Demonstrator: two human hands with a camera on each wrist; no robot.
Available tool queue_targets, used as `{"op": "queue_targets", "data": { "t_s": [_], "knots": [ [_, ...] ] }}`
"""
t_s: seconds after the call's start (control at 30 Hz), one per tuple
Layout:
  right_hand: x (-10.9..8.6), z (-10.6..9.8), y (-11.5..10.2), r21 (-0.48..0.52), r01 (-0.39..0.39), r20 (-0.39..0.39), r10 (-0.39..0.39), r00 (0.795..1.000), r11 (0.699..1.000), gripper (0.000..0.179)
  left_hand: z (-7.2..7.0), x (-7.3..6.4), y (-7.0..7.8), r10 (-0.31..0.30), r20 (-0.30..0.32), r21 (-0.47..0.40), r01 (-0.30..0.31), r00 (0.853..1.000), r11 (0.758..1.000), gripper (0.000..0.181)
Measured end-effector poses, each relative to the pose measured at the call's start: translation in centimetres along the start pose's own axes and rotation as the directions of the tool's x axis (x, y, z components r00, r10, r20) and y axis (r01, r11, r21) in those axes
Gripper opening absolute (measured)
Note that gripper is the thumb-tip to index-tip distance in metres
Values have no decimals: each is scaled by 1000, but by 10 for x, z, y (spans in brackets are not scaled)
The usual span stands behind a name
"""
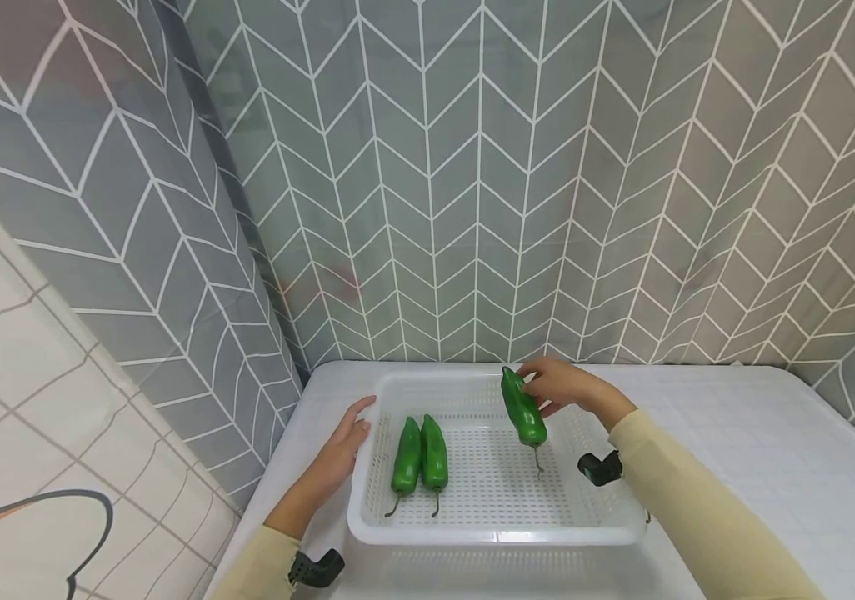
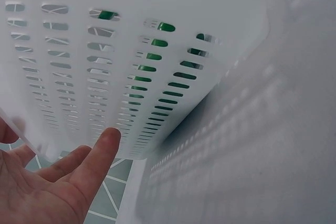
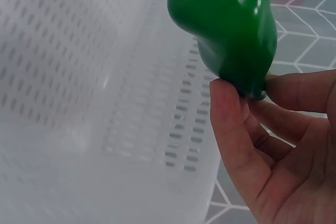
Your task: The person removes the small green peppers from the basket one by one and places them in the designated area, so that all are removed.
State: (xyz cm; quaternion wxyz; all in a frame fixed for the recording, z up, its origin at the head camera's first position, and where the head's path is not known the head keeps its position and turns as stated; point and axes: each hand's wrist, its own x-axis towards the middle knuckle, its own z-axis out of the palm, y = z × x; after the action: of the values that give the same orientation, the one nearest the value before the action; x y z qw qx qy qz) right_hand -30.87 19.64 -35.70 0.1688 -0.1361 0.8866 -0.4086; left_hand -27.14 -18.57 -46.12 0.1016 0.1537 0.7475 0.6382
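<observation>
In the head view, my right hand (image 1: 562, 385) holds a green pepper (image 1: 522, 408) above the right half of a white perforated basket (image 1: 498, 536). The pepper tilts, its thin stem hanging down. In the right wrist view, thumb and fingers pinch the narrow tip of this glossy pepper (image 3: 226, 19). Two more green peppers (image 1: 407, 458) (image 1: 434, 454) lie side by side at the basket's left, stems toward me. My left hand (image 1: 341, 446) is at the basket's left rim, fingers fairly straight. In the left wrist view, a fingertip (image 2: 110, 136) is right at the slotted outer wall.
The basket stands on a table with a white cloth (image 1: 735, 442). A grey curtain (image 1: 457, 183) with white zigzag lines hangs behind it, and another stretch hangs at left. White tiled wall (image 1: 45, 358) lies to the left. A small stem tip (image 1: 648, 517) shows beside the basket's right edge.
</observation>
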Motion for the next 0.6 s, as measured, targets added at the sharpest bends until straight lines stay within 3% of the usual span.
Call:
{"op": "queue_targets", "data": {
  "t_s": [0.3, 0.6],
  "knots": [
    [-13, -20, 4, -11, 23, -17, -23, 1000, 1000, 47, 0, 2, -1, 0, -29, 6, 0, 1000, 1000, 48],
    [-28, -38, 14, 1, 18, -27, -18, 999, 1000, 45, -1, 1, -2, -4, -4, 9, 4, 1000, 1000, 48]
  ]
}}
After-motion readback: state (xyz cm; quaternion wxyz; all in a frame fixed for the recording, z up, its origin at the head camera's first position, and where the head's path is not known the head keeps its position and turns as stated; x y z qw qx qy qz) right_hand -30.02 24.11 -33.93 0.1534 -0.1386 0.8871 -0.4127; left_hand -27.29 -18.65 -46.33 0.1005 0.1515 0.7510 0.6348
